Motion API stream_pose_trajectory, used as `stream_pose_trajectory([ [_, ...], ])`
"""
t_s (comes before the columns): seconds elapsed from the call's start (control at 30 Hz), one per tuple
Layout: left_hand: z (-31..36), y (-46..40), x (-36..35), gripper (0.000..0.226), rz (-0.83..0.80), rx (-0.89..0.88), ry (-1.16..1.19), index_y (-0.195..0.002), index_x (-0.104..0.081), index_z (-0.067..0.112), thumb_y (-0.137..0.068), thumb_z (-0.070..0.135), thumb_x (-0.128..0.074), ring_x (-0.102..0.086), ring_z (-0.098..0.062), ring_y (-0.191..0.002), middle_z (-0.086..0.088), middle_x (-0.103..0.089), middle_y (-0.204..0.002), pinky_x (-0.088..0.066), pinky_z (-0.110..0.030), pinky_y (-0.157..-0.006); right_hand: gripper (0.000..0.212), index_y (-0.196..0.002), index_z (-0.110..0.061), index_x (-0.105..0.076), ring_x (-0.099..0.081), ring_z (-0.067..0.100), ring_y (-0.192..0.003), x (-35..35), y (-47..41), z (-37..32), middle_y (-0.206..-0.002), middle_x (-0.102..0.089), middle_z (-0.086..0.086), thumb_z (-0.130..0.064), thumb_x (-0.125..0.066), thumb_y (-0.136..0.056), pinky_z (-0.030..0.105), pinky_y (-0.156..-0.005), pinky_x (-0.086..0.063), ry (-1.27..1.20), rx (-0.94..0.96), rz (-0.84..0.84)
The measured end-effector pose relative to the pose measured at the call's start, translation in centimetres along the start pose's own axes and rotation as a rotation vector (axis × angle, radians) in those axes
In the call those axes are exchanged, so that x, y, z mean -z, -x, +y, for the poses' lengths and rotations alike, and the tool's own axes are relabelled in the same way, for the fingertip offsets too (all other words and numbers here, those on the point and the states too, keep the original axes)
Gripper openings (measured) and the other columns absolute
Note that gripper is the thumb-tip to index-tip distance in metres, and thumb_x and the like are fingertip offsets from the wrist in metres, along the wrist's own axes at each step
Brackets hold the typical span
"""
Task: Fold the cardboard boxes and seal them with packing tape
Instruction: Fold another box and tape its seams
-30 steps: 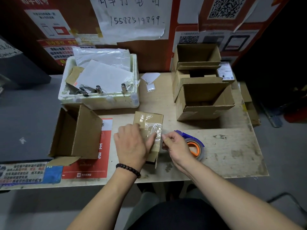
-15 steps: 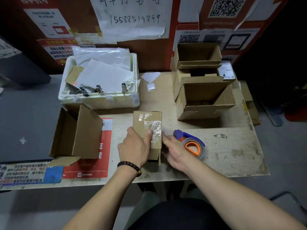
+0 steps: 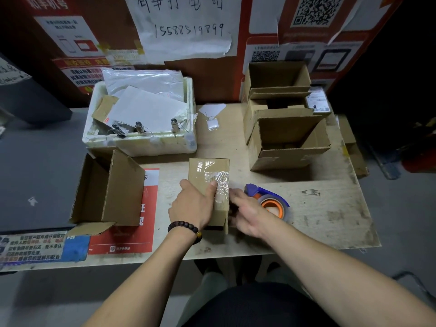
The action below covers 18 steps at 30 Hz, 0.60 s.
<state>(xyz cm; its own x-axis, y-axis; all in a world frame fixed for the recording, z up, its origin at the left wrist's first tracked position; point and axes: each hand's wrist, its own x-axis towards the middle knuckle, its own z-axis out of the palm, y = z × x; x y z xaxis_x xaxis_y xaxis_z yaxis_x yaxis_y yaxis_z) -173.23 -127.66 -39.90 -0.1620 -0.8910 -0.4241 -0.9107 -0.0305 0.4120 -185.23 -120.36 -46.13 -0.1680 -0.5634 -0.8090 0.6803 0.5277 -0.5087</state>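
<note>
Lying between both hands' fingers (image 3: 232, 193): box (image 3: 207, 171).

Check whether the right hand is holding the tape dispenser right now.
No, the right hand presses the small taped box while the tape dispenser lies on the table behind it.

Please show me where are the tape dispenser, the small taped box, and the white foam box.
tape dispenser (image 3: 271, 204): head view, on its orange roll core.
small taped box (image 3: 207, 171): head view, on its taped top face.
white foam box (image 3: 151, 145): head view, on its front wall.

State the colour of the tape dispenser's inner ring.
Orange, on the blue tape dispenser lying on the table; head view shows it.
</note>
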Motion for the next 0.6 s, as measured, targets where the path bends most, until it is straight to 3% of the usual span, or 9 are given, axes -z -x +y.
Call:
stream_pose_trajectory([
  [0.1,0.0,-0.4,0.0,0.059,-0.016,-0.011,-0.005,-0.108,-0.037,0.01,-0.1,0.068,-0.035,-0.062,-0.045,-0.104,-0.022,-0.067,-0.114,-0.047,-0.045,-0.081,0.048,-0.116,-0.015,-0.066,-0.067,0.032,-0.106,0.0,1.3,-1.2,-0.113,-0.072,0.017,-0.057,-0.064,-0.094,0.046,-0.099,-0.052,0.073,0.074,-0.021],
  [0.17,0.0,-0.4,-0.2,0.051,-0.02,-0.019,0.002,-0.111,-0.039,0.009,-0.105,0.058,-0.031,-0.062,-0.046,-0.104,-0.025,-0.066,-0.115,-0.047,-0.046,-0.083,0.048,-0.094,-0.015,-0.059,-0.063,0.019,-0.091,0.1,2.1,-1.9,-0.095,-0.068,0.006,-0.062,-0.066,-0.09,0.034,-0.08,-0.053,0.432,0.312,0.051],
  [0.2,-0.1,-0.2,-0.3,0.046,-0.016,-0.025,0.004,-0.111,-0.039,0.009,-0.106,0.054,-0.029,-0.062,-0.047,-0.103,-0.026,-0.066,-0.115,-0.047,-0.046,-0.082,0.047,-0.082,-0.017,-0.054,-0.057,0.014,-0.082,0.2,2.4,-2.1,-0.087,-0.061,0.001,-0.062,-0.063,-0.092,0.031,-0.07,-0.045,0.689,0.462,0.107],
  [0.3,-0.4,0.3,-0.4,0.037,-0.009,-0.044,0.022,-0.104,-0.035,0.013,-0.108,0.049,-0.028,-0.061,-0.048,-0.1,-0.027,-0.066,-0.113,-0.042,-0.045,-0.077,0.053,-0.064,-0.02,-0.048,-0.047,0.013,-0.065,0.1,3.2,-2.5,-0.069,-0.051,-0.003,-0.056,-0.047,-0.103,0.034,-0.059,-0.035,1.114,0.62,0.124],
  [0.4,-0.6,0.4,-0.6,0.037,-0.011,-0.06,0.031,-0.102,-0.034,0.014,-0.108,0.049,-0.028,-0.061,-0.048,-0.099,-0.027,-0.066,-0.112,-0.041,-0.045,-0.077,0.052,-0.067,-0.018,-0.051,-0.051,0.013,-0.063,0.9,3.1,-3.6,-0.066,-0.053,-0.004,-0.053,-0.044,-0.105,0.033,-0.06,-0.036,1.153,0.505,0.005],
  [0.47,-0.8,0.3,-0.6,0.037,-0.012,-0.073,0.035,-0.101,-0.034,0.014,-0.108,0.05,-0.028,-0.061,-0.048,-0.098,-0.026,-0.066,-0.111,-0.041,-0.045,-0.075,0.047,-0.073,-0.017,-0.057,-0.054,0.004,-0.058,1.2,2.9,-4.5,-0.067,-0.057,-0.007,-0.052,-0.05,-0.103,0.03,-0.062,-0.04,1.101,0.402,-0.08],
  [0.6,-1.0,-0.2,-0.4,0.036,-0.026,-0.09,0.024,-0.103,-0.034,0.015,-0.108,0.05,-0.03,-0.061,-0.046,-0.096,-0.025,-0.066,-0.11,-0.036,-0.04,-0.07,0.051,-0.065,-0.018,-0.049,-0.044,0.002,-0.047,0.6,2.1,-5.2,-0.051,-0.05,-0.013,-0.058,-0.064,-0.093,0.021,-0.05,-0.031,1.011,0.452,0.005],
])
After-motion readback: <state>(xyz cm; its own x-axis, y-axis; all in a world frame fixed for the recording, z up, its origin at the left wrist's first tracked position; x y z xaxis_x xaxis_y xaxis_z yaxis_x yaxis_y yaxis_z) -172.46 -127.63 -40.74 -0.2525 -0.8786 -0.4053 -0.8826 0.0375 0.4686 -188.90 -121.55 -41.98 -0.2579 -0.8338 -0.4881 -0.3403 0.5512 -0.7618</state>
